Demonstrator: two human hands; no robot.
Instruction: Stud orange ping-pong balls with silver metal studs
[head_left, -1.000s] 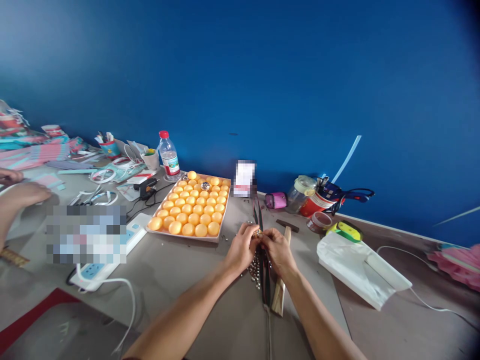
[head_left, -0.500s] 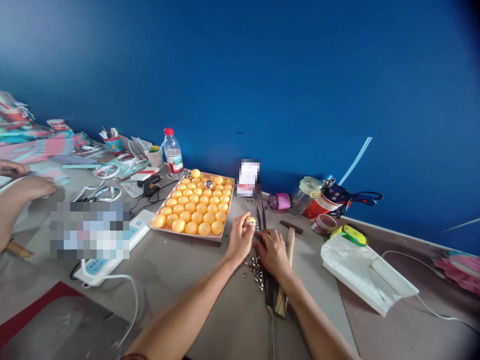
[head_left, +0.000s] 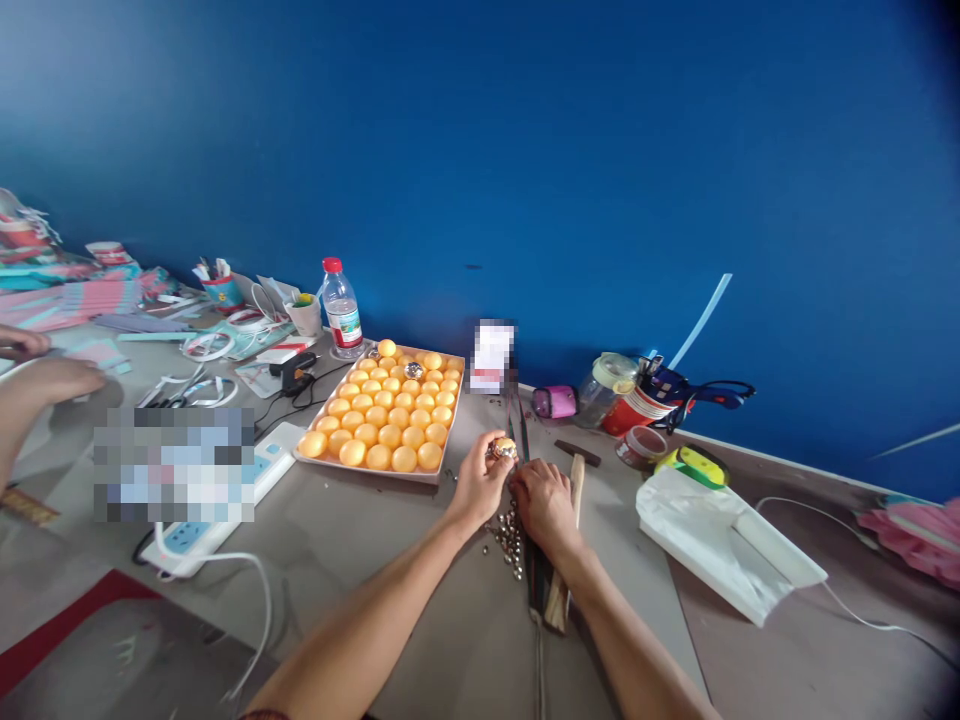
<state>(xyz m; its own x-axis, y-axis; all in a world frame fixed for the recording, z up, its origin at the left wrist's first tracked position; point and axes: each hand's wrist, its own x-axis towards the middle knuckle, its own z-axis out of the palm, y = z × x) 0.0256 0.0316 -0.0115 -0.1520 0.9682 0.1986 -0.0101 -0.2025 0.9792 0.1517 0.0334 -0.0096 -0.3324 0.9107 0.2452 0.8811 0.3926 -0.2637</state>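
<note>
My left hand (head_left: 478, 490) is closed around a small orange ball (head_left: 505, 446) partly covered with shiny silver pieces, holding it above the table. Close beside it on the right is my right hand (head_left: 546, 502), its fingers bent together low by dark strips (head_left: 534, 590); whatever they pinch is hidden. Small silver beads (head_left: 510, 548) lie scattered under and between the hands. A wooden stick (head_left: 558, 602) runs alongside my right wrist. Beyond my left hand, a shallow tray (head_left: 420, 478) holds rows of orange balls (head_left: 389, 436), with a silver-covered ball (head_left: 413, 370) on top.
A bottle (head_left: 342, 310), glue gun (head_left: 295, 372) and power strip (head_left: 217, 505) are on the left. To the right stand a jar (head_left: 609, 385), red cup (head_left: 634, 408), tape measure (head_left: 694, 465) and white bag (head_left: 720, 540). Another person's hand (head_left: 71, 378) shows far left.
My right fingers have drawn slightly away from the ball and curled lower by the strips. My left hand still holds the ball, turned slightly. The view has shifted a little.
</note>
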